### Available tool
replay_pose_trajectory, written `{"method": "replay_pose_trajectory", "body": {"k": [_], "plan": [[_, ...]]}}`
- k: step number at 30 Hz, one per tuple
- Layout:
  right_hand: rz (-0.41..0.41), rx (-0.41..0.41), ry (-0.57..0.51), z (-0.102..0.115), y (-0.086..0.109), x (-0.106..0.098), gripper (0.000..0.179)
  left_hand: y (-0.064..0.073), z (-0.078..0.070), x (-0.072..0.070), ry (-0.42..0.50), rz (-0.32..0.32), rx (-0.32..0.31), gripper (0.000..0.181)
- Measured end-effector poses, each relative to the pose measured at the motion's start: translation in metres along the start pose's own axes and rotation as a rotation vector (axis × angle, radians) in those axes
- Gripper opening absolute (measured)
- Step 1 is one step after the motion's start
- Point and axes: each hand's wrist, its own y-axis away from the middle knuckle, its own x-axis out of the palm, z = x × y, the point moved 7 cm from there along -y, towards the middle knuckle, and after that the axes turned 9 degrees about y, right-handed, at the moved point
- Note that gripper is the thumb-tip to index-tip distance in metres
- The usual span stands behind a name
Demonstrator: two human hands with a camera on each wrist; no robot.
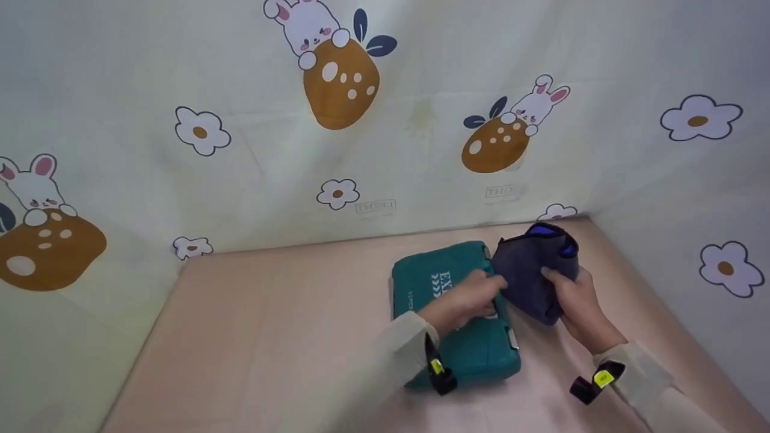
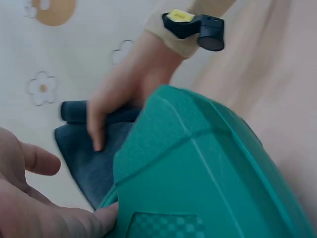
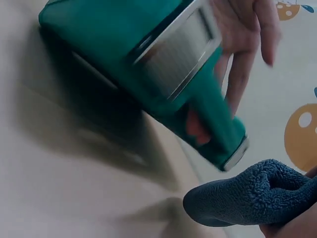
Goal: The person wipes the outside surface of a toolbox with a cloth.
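A teal hard plastic case (image 1: 475, 355) with white lettering on its lid and metal latches is over the table. My left hand (image 1: 466, 297) grips its handle, and in the right wrist view a finger (image 3: 197, 130) shows through the handle opening. A shadow lies under the case in that view; how much of it touches the table I cannot tell. Just to the right, my right hand (image 1: 579, 304) holds a folded dark blue cloth (image 1: 523, 270), thumb on top. The cloth has a fuzzy surface in the right wrist view and sits close beside the case's handle side.
The table has a pale pink cover (image 1: 271, 325). Behind it and along the sides hangs a white curtain (image 1: 421, 156) printed with rabbits, orange fruit and flowers. Both wrists wear black straps with small cameras (image 1: 442, 382).
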Motion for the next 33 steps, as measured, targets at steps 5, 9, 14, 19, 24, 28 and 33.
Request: {"method": "replay_pose_trajectory", "body": {"k": [5,9,14,19,24,28,33], "plan": [[-0.005,0.025,0.034,-0.008,0.001,-0.002,0.062,-0.020,0.022,0.011,-0.074,-0.034,-0.039,0.063],[-0.006,0.015,0.046,-0.007,0.001,0.002,0.060,-0.026,0.026,0.001,-0.105,-0.027,-0.028,0.063],[-0.003,0.009,0.045,-0.008,0.001,0.006,0.057,-0.025,0.025,-0.012,-0.112,-0.030,-0.030,0.063],[0.010,0.026,0.071,-0.010,0.000,0.010,0.060,-0.025,0.026,-0.020,-0.104,-0.042,-0.024,0.062],[0.020,0.026,0.070,-0.009,-0.001,0.017,0.060,-0.025,0.023,-0.027,-0.101,-0.050,-0.006,0.062],[0.024,0.024,0.082,-0.008,-0.001,0.022,0.061,-0.024,0.022,-0.031,-0.096,-0.053,0.006,0.063],[0.043,0.016,0.101,-0.006,-0.002,0.029,0.061,-0.008,0.021,-0.035,-0.227,-0.036,0.096,0.062]]}}
